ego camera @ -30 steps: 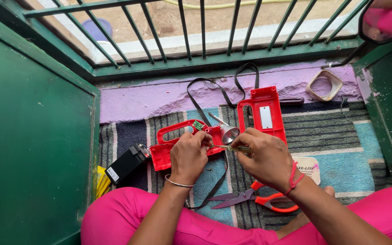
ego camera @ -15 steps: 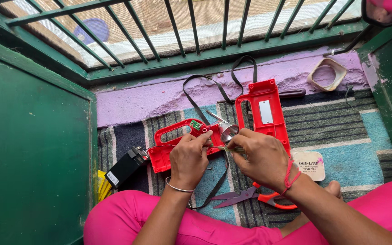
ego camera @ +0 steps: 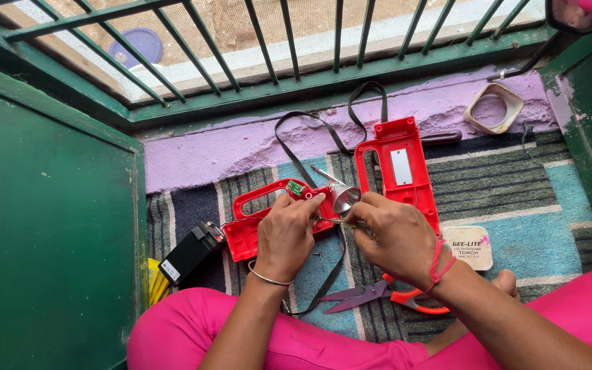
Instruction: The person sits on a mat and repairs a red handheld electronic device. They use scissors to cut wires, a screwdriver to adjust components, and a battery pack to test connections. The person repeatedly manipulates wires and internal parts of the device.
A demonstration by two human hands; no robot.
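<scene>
Left hand [ego camera: 286, 236] is curled, fingertips pinching the edge of the red shell half [ego camera: 258, 219] at center of the striped mat [ego camera: 515, 205]. Right hand [ego camera: 395, 236] is closed on a small thin part beside the shiny reflector [ego camera: 344, 197]; what exactly it pinches, cannot tell. Other red shell half [ego camera: 399, 168] lies at 1 o'clock, black strap [ego camera: 303, 147] at 12. Black battery [ego camera: 190, 252] at 9 o'clock, scissors [ego camera: 378, 296] at 5. Shell looks light, stiff plastic: grip the rim. Reflector and green board [ego camera: 294, 188] look fragile; hold by edges.
</scene>
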